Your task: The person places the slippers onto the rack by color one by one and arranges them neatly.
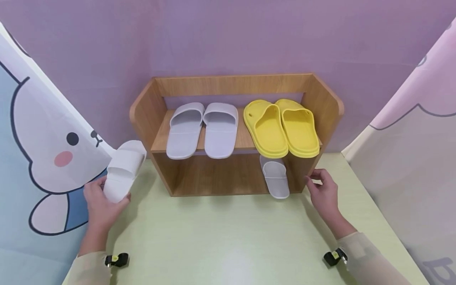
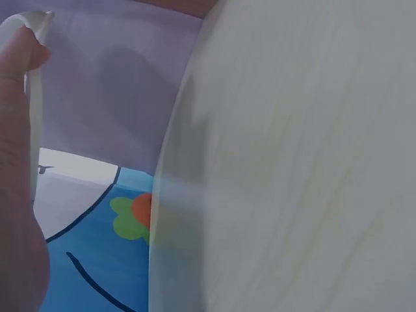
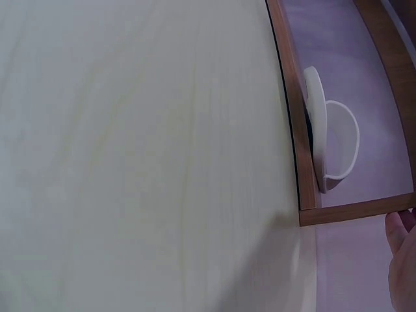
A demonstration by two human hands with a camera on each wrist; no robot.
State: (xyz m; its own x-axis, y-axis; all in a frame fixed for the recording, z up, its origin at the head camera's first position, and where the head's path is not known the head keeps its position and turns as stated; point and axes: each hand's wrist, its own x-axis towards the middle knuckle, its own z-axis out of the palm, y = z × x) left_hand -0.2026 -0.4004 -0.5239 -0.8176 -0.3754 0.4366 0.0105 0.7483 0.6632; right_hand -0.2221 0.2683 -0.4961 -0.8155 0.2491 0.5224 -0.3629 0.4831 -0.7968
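My left hand [image 1: 103, 206] grips a white slipper [image 1: 122, 170] by its toe end, thumb on one side and fingers on the other, in the air left of the wooden shoe rack [image 1: 235, 85]. In the left wrist view only the thumb side of the hand [image 2: 19, 162] and a strip of the slipper [image 2: 36, 130] show. On the rack's right side, my right hand [image 1: 325, 194] holds the front edge of the side panel low down, thumb against it. A single pale slipper [image 1: 276, 178] lies on the lower shelf at the right, seen side-on in the right wrist view.
On the upper shelf stand a pale grey pair of slippers [image 1: 185, 138] at the left and a yellow pair [image 1: 270, 136] at the right. The rack rests on a light tabletop [image 1: 228, 233]. Purple cloth [image 1: 228, 35] hangs behind, with printed curtains [image 1: 46, 130] at the sides.
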